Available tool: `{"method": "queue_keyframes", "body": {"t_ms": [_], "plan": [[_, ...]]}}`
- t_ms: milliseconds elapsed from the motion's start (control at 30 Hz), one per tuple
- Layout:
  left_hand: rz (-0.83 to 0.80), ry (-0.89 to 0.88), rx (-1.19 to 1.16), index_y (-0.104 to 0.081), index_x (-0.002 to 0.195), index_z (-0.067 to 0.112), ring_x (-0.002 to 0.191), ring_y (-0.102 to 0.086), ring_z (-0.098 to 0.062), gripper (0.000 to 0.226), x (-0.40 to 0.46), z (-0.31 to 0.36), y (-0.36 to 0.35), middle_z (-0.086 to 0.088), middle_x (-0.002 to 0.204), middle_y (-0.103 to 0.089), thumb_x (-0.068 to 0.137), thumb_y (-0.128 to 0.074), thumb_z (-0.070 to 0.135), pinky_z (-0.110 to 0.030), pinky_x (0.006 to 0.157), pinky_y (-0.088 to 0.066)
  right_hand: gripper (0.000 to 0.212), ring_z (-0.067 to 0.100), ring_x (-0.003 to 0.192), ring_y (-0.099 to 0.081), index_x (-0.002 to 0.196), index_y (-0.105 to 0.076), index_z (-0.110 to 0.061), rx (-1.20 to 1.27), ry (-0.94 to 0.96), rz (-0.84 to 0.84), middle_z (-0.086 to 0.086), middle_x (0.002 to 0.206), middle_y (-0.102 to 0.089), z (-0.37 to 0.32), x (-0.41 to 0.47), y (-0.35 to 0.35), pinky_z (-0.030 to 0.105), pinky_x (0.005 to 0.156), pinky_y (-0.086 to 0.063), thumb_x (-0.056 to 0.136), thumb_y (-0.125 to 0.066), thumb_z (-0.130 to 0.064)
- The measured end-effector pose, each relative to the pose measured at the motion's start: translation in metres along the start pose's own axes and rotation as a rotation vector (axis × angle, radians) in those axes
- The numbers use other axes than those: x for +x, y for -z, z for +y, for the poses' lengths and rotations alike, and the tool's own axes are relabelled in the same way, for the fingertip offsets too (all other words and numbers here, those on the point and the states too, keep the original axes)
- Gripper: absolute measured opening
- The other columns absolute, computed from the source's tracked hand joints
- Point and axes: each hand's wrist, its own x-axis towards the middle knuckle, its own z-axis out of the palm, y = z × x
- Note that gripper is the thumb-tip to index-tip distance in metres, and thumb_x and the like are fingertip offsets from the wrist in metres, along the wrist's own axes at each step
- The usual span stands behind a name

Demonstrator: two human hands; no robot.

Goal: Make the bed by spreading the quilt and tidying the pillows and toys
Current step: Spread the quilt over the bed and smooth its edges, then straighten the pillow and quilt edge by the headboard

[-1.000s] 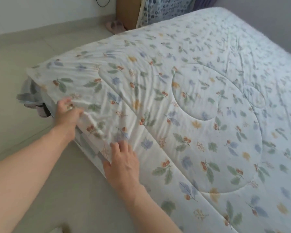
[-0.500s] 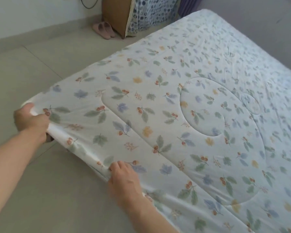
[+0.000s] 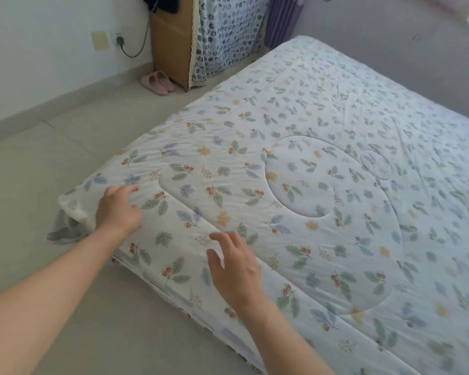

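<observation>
A white quilted cotton quilt printed with green and blue leaves and orange acorns (image 3: 295, 185) lies spread flat over the bed, filling the centre and right of the frame, its near corner pointing toward the lower left. Circular stitching shows in its middle.

The left hand (image 3: 118, 209) sits at centre left, its bare forearm reaching in from the lower left edge. It is palm down on the quilt close to that near corner, the fingers (image 3: 127, 189) loosely spread and slightly bent, gripping nothing; they appear to rest on the fabric, though the contact is hard to judge from this angle.

The right hand (image 3: 234, 272) is in the lower centre, its forearm coming up from the bottom edge. It is palm down over the quilt's near edge, fingers extended and fanned apart, holding nothing; whether it touches the cloth or hovers just above cannot be told.

A crumpled grey cloth (image 3: 64, 231) pokes out from under the quilt corner at the left. In the upper left, a pair of pink slippers (image 3: 157, 82) stands on the pale tiled floor (image 3: 52, 158) beside a brown wooden cabinet (image 3: 171, 52) draped with a blue-patterned curtain (image 3: 228, 31).
</observation>
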Motion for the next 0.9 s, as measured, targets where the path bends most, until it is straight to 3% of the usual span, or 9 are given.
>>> {"method": "queue_keyframes", "body": {"t_ms": [133,333,600,900], "plan": [[-0.091,-0.214,-0.089,-0.05,0.129,0.011,0.128,-0.043,-0.024,0.044,-0.081,0.073,-0.009,-0.01,0.136,-0.047,0.089,-0.042,-0.004,-0.037,0.107,-0.033,0.033,0.019,0.095,-0.062,0.112,-0.061,-0.012,0.0,-0.031,0.13,0.001,0.107,-0.064,0.03,-0.027,0.09,0.025,0.079,-0.047,0.084,-0.05,-0.024],[-0.281,-0.386,-0.142,-0.055,0.124,0.009,0.117,-0.053,-0.022,0.037,-0.243,0.186,-0.042,-0.011,0.126,-0.058,0.091,-0.044,-0.001,-0.033,0.102,-0.038,0.027,0.019,0.082,-0.066,0.103,-0.064,-0.016,-0.095,-0.173,0.298,-0.001,0.096,-0.067,0.103,-0.146,0.253,0.021,0.069,-0.045,0.079,-0.055,-0.022],[-0.474,-0.632,-0.12,-0.06,0.117,0.007,0.103,-0.058,-0.02,0.032,-0.474,0.335,-0.111,-0.011,0.111,-0.064,0.089,-0.047,-0.002,-0.026,0.091,-0.041,0.032,0.022,0.086,-0.066,0.106,-0.065,-0.013,-0.098,-0.403,0.549,0.003,0.099,-0.066,0.191,-0.35,0.468,0.032,0.071,-0.052,0.08,-0.051,-0.023],[-0.677,-0.731,-0.047,-0.061,0.103,0.016,0.097,-0.057,-0.021,0.026,-0.615,0.439,-0.211,-0.009,0.104,-0.063,0.089,-0.047,0.0,-0.025,0.081,-0.042,0.033,0.019,0.099,-0.061,0.115,-0.059,-0.014,-0.113,-0.594,0.647,0.001,0.11,-0.06,0.281,-0.484,0.576,0.032,0.081,-0.049,0.085,-0.048,-0.023]]}}
